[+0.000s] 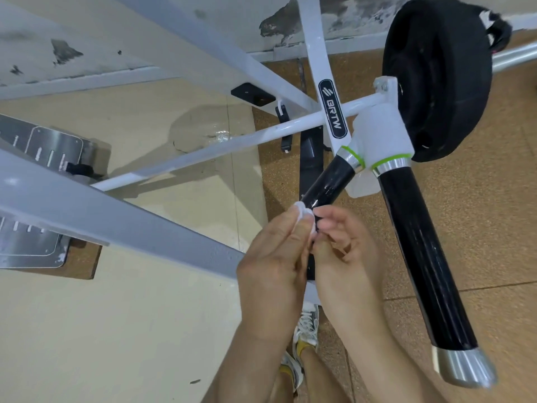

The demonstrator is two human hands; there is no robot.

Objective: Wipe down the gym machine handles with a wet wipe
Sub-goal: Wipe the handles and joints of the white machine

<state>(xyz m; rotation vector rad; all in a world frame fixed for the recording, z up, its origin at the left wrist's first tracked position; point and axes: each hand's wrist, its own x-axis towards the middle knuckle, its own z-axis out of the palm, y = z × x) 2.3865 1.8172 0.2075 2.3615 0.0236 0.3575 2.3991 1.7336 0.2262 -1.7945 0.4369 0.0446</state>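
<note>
Two black handles branch from a white joint [380, 132] of the machine. The shorter left handle [328, 184] looks wet and shiny, and both hands meet at its near end. My left hand [273, 257] grips a bunched white wet wipe [303, 218] against that end. My right hand [345, 248] has curled fingers pinching the handle tip beside the wipe. The longer right handle [421, 263] runs down to a silver end cap [465, 367], with no hand on it.
A black weight plate [436, 77] hangs on the arm just above the handles. White and grey frame bars [116, 219] cross the left side. Perforated metal plates [43, 149] lie at far left. My sneakers [305, 333] stand on the brown floor below.
</note>
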